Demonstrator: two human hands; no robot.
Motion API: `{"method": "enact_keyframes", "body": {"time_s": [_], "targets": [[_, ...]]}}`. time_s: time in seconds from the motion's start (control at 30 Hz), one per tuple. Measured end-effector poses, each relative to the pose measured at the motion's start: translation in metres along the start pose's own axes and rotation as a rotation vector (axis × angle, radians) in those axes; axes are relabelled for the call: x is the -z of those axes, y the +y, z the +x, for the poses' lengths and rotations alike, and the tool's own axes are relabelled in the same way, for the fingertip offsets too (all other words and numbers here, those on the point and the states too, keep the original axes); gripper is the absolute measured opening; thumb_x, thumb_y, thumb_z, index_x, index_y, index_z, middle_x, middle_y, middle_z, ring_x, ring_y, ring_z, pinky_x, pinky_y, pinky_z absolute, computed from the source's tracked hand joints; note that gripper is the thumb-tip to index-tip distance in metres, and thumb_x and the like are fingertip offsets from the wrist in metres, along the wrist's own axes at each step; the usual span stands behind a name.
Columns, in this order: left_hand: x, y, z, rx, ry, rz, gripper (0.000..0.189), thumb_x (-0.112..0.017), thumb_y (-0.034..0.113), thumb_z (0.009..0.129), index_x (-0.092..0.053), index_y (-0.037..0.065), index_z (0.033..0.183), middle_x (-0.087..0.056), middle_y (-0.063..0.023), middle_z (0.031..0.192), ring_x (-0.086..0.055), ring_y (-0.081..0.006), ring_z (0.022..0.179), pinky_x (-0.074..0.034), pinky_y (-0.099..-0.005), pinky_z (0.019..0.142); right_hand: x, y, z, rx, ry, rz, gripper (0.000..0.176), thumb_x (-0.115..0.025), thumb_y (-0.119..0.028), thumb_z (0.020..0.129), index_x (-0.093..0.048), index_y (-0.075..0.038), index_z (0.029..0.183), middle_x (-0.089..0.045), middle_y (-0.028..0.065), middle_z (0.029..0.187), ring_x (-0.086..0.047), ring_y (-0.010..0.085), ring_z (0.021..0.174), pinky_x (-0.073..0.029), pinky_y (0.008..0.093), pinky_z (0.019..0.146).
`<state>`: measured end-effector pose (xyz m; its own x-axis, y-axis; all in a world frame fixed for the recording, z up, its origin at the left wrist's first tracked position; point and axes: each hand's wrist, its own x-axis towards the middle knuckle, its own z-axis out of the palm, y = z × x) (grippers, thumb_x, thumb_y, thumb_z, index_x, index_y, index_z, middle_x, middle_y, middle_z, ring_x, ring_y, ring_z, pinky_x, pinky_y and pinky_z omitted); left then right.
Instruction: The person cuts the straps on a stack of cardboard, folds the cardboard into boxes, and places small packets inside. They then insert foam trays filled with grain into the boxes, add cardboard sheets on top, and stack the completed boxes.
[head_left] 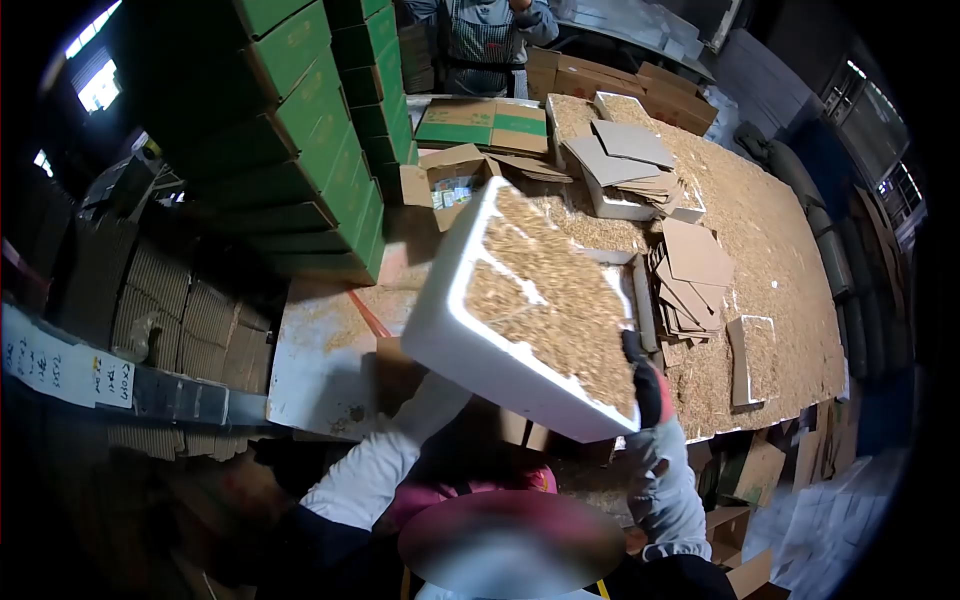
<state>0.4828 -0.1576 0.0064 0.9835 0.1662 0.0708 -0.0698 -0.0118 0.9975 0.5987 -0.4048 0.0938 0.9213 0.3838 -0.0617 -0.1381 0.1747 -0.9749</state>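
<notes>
A white foam box (520,375) filled with loose tan shavings (545,290) is tilted in front of me, over the near edge of the table. My right hand (648,385), in a dark glove with a red part, grips the box at its right end. My left forearm, in a pale sleeve, reaches under the left side of the box, and the box hides that hand. Just beyond my right hand lies a loose stack of cardboard sheets (690,275) on the shavings.
Green cartons (310,150) stand in tall stacks at the left. More foam boxes, grey sheets (625,150) and an open carton (455,185) lie across the table. A person (487,45) in a checked apron stands at the far side. Shavings cover the table's right part (780,250).
</notes>
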Motion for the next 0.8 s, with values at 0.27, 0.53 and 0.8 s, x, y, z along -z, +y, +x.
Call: {"method": "enact_keyframes", "body": {"time_s": [0.27,0.53,0.8], "targets": [[0.022,-0.023,0.025,0.100,0.196,-0.025,0.030,-0.044,0.011,0.081,-0.044,-0.001,0.109,-0.052,-0.0100,0.098,-0.048,-0.0136,0.089,-0.040,-0.0253,0.077,0.011,0.007,-0.010,-0.234,0.098,-0.272,0.042,-0.050,-0.030,0.081,-0.046,0.001,0.110,-0.051,-0.0002,0.089,-0.044,0.0078,0.081,-0.035,0.0210,0.072],[-0.006,0.002,0.035,0.190,0.281,0.284,0.043,-0.048,0.007,0.074,-0.039,0.004,0.116,-0.054,-0.0213,0.093,-0.055,-0.0308,0.083,-0.043,-0.0312,0.072,0.036,0.060,-0.034,-0.092,0.167,-1.071,0.055,-0.057,-0.005,0.070,-0.032,0.005,0.118,-0.044,0.0197,0.110,-0.046,0.0276,0.098,-0.036,0.0316,0.083],[-0.023,0.020,0.022,0.151,0.252,0.580,0.047,-0.052,0.007,0.069,-0.040,0.001,0.114,-0.049,-0.0224,0.102,-0.049,-0.0338,0.094,-0.041,-0.0307,0.079,0.007,0.039,0.013,-0.073,-0.392,-2.041,0.026,-0.053,-0.029,0.074,-0.053,-0.004,0.080,-0.056,0.0079,0.064,-0.056,0.0262,0.055,-0.044,0.0343,0.049]]}}
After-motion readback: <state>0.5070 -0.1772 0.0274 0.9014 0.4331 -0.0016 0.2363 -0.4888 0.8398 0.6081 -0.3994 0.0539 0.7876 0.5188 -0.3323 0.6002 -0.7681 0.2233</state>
